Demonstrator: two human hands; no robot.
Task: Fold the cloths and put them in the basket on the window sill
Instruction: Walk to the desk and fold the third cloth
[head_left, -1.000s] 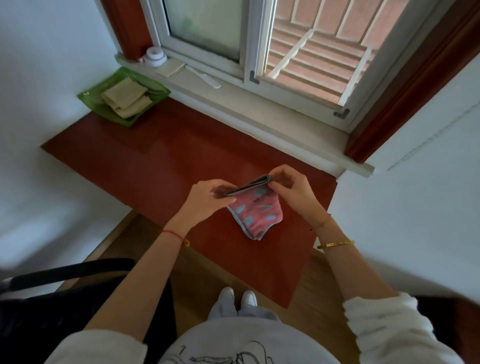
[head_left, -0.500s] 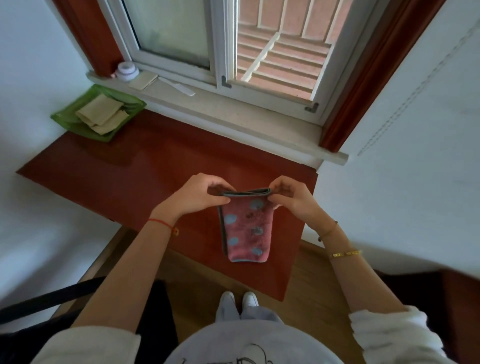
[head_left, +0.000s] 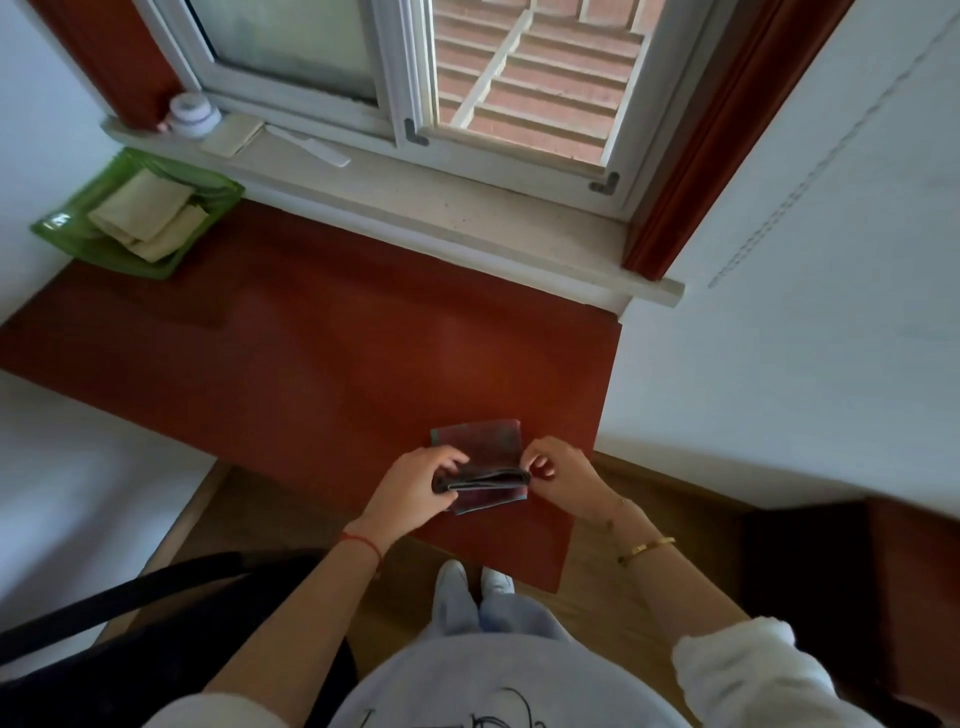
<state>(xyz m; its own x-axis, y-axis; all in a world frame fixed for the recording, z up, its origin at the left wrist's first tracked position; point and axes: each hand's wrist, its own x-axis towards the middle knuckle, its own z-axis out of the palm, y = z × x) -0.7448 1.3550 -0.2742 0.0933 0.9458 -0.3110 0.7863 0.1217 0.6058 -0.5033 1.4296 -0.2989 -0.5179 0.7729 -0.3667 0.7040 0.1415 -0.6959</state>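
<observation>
Red-brown table (head_left: 311, 353) below window sill (head_left: 415, 208); pink cloth (head_left: 483, 462) near its front edge, left hand (head_left: 415, 483) and right hand (head_left: 558, 470) pinching the folded end. Risk: a loosened pinch springs the fold open before the green basket (head_left: 62, 228), far left.

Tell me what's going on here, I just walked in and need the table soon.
A person is folding a pink cloth on the red table, left hand and right hand pinching its two ends. A green basket at the far left already holds folded beige cloths.
</observation>
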